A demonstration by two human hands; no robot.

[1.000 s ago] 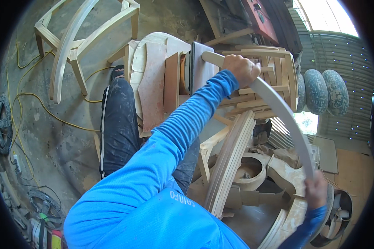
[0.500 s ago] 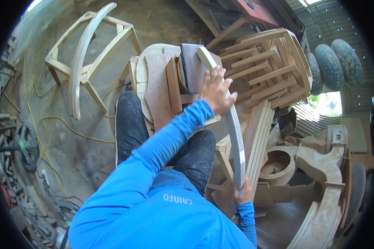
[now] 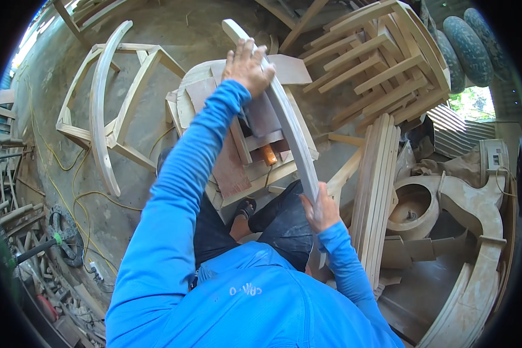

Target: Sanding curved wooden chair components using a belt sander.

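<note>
Wooden strip slants far-left to near-right. Left hand lies across its far part, fingers extended; right hand grips nearer the body.

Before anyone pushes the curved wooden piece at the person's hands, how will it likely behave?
The curved wooden piece is probably stiff, arching evenly between the left hand and right hand. Long and narrow, it could rock or tip on its curved edge. Its dull, bare-looking surface suggests it may not be slippery.

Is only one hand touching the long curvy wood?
No, the left hand lies on the curvy wood and the right hand grips it lower down.
</note>
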